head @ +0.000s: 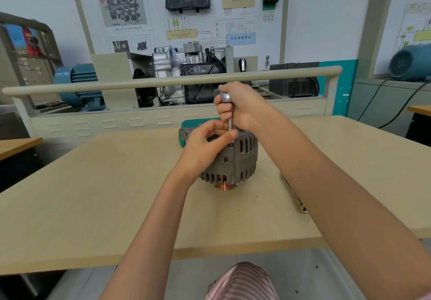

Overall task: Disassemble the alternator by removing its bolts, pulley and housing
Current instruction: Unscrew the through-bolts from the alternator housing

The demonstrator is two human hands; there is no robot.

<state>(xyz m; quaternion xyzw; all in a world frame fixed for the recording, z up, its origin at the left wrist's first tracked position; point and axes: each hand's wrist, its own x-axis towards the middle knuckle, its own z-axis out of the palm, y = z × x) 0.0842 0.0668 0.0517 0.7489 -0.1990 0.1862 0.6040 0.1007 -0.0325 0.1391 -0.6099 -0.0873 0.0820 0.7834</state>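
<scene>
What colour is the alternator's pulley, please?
Copper-coloured; the pulley shows at the bottom of the alternator in the head view.

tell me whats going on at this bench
A person is working on an alternator that stands pulley-down on a wooden table. The right hand grips the top of an upright socket driver set on the top of the housing, apparently on a bolt. The left hand pinches the lower end of the driver shaft, steadying it. The housing halves look joined, and the pulley is in place underneath. A teal tool case lies behind the alternator.
</scene>
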